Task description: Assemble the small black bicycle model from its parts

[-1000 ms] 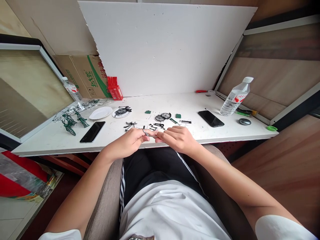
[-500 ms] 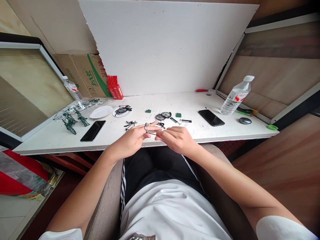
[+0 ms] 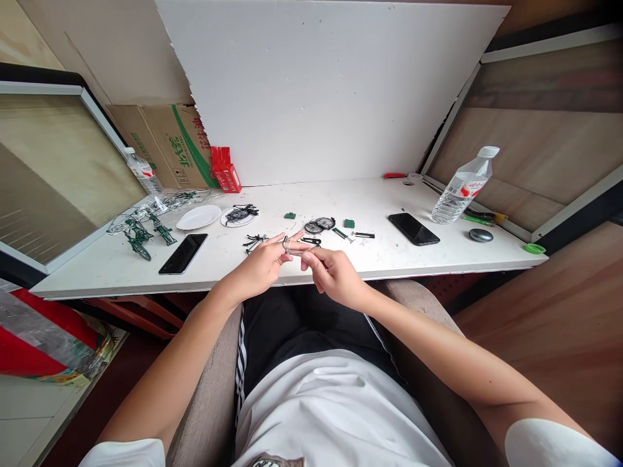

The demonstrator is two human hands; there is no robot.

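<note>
Above the front edge of the table, my left hand (image 3: 257, 267) pinches a small dark part (image 3: 285, 244) with a pale loop, its other fingers stretched forward. My right hand (image 3: 337, 275) is closed, thumb against forefinger, on a thin greyish rod-like piece (image 3: 298, 252) reaching toward the left fingers. Its exact kind is too small to tell. Just beyond the hands lie two black spoked model wheels (image 3: 322, 224), a black branching part (image 3: 254, 242) and a small black piece (image 3: 311, 240).
Green blocks (image 3: 349, 223) and a flat black strip (image 3: 364, 235) lie on the white table (image 3: 292, 194). Green model bicycles (image 3: 139, 239), a white plate (image 3: 198, 217) and a phone (image 3: 183, 253) are left. Right are another phone (image 3: 413, 228) and a water bottle (image 3: 462, 188).
My right hand has turned, its thumb now showing on top, and shifted slightly. The left hand stays almost still with the small dark part. The view has shifted a little.
</note>
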